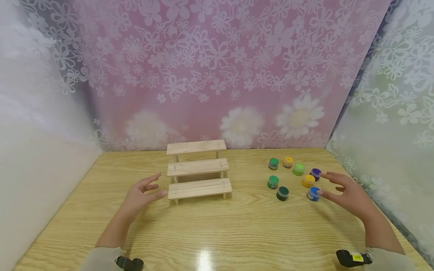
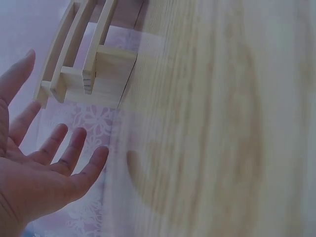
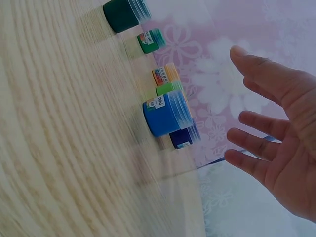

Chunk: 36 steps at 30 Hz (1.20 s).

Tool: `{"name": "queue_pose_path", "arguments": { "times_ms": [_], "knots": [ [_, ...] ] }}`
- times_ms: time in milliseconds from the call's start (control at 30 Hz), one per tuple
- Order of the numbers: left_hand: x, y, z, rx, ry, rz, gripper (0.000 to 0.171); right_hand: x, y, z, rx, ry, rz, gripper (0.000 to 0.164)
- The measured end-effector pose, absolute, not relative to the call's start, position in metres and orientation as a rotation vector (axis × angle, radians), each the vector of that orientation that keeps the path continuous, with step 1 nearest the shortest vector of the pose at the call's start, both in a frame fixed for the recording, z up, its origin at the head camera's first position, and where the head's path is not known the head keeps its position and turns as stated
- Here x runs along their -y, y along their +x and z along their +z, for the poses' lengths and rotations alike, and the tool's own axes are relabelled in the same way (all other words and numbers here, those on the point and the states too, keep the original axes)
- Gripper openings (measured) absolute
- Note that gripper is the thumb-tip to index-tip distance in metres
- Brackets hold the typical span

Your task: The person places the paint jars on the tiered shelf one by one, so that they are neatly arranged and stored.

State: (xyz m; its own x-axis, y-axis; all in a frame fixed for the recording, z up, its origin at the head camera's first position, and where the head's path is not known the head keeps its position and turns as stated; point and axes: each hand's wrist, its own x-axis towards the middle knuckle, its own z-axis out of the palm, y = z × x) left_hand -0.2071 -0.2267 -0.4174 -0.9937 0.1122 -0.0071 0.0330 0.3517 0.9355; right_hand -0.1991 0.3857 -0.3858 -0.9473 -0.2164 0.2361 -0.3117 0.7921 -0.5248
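My left hand (image 1: 138, 197) hovers beside the left end of a three-tier wooden step shelf (image 1: 200, 188), fingers spread and holding nothing. In the left wrist view the same palm (image 2: 44, 182) faces the shelf (image 2: 91, 59) without gripping it. My right hand (image 1: 349, 194) hangs near a blue paint jar (image 1: 313, 194) and a purple paint jar (image 1: 315, 174), its fingers loosely bent. The right wrist view shows a gap between that hand (image 3: 296, 173) and the blue jar (image 3: 165, 114). A yellow paint jar (image 1: 308, 181) stands between the blue and purple ones.
More paint jars stand on the wooden table (image 1: 217, 229): light green (image 1: 298, 169), orange-yellow (image 1: 288, 162), two mid-green (image 1: 272, 182) and dark green (image 1: 282, 193). A pink flowered curtain (image 1: 210, 75) closes the back; pale sheets hang at left and right (image 1: 400, 113).
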Motion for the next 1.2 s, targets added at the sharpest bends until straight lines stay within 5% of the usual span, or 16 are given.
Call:
{"name": "queue_pose_path", "arguments": {
  "times_ms": [1200],
  "knots": [
    [0.214,-0.223,-0.431,-2.252,0.117,1.885,0.053,-0.391,-0.212,-0.409,2.967,0.242,1.169,0.060]
  ]
}}
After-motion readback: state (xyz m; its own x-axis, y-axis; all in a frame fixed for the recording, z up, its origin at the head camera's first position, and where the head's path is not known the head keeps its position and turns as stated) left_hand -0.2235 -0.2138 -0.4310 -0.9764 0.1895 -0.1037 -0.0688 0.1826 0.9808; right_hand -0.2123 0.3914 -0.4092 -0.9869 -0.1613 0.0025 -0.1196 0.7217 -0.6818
